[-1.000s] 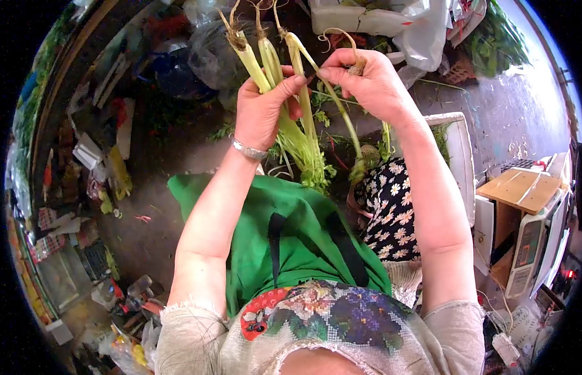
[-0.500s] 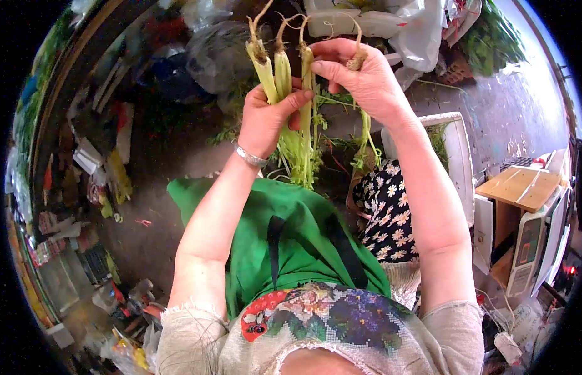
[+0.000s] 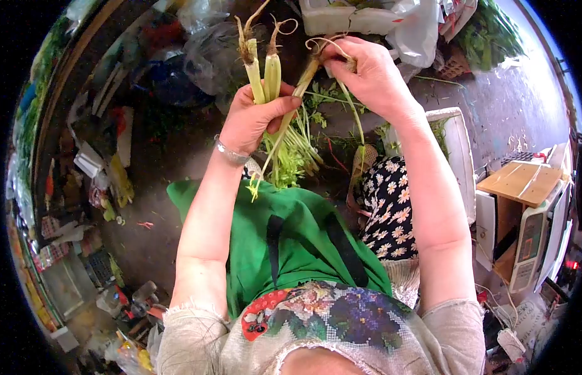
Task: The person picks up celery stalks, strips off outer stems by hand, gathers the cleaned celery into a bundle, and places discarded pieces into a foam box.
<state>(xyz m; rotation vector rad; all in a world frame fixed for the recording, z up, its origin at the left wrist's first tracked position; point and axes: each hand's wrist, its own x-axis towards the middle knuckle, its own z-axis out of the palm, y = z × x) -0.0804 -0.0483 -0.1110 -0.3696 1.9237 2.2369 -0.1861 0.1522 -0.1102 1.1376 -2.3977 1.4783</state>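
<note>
your left hand has its grip closed around a bunch of pale green rooted stalks held upright over your green apron, while your right hand pinches one slanting stalk by its root end.

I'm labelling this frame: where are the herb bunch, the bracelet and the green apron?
herb bunch (image 3: 270, 75), head view, pale stalks above the left hand.
bracelet (image 3: 229, 153), head view, band on wrist.
green apron (image 3: 303, 240), head view, lap cloth.

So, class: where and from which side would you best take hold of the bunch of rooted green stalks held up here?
Grip the bunch of stalks at the pale, firm section just below the roots, coming from the side as the left hand does. The stems run upright and parallel there, while the leafy ends hang loose. The right hand pinches one root end.
</note>
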